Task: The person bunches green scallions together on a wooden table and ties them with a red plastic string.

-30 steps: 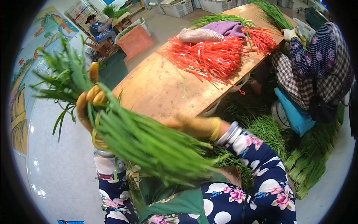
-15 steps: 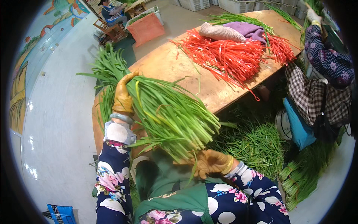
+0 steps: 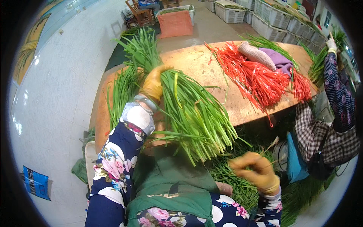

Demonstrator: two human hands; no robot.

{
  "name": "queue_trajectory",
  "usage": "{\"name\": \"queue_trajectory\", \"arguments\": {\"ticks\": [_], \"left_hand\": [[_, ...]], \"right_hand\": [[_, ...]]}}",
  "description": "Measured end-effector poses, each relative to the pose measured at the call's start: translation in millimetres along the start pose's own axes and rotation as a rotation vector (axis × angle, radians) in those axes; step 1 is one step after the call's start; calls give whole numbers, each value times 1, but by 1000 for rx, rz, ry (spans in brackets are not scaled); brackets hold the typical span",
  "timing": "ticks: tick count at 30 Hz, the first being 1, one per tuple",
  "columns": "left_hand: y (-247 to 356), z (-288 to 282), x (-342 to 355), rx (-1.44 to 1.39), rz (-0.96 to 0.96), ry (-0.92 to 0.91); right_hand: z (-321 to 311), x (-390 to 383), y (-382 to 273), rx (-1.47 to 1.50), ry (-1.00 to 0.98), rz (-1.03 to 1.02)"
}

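Note:
My left hand, in a yellow-brown glove, is closed around a bunch of garlic chives. The leafy tops stick up past my fist, and the pale cut ends fan out toward the lower right above my green apron. One yellowed blade runs through the bunch. Off to the right of the stem ends, my right hand is gloved too and blurred by motion. Its fingers are loosely curved with a gap to the thumb, and I see nothing gripped in them. A withered leaf shows just above it.
More chives lie on the wooden table at the left. Red plastic ties and a purple cloth lie farther right. Loose greens are heaped below the edge. A co-worker handles greens at the right; white crates stand behind.
My right hand has moved right, away from the stem ends. My left hand still grips the bunch. The view has shifted, and the co-worker's arm now reaches up with greens.

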State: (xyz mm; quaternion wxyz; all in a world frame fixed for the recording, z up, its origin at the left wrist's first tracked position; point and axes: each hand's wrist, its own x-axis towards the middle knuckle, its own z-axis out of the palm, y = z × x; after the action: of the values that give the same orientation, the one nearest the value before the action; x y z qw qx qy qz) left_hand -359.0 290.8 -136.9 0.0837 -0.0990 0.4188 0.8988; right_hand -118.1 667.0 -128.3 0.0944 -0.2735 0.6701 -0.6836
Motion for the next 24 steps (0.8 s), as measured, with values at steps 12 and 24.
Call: {"name": "queue_trajectory", "arguments": {"ticks": [12, 24], "left_hand": [[-15, -26, 34, 218, 193, 71], [-5, 19, -4, -38, 149, 369]], "right_hand": [[64, 113, 36, -1263, 6, -259], [55, 81, 39, -1424, 8, -323]]}}
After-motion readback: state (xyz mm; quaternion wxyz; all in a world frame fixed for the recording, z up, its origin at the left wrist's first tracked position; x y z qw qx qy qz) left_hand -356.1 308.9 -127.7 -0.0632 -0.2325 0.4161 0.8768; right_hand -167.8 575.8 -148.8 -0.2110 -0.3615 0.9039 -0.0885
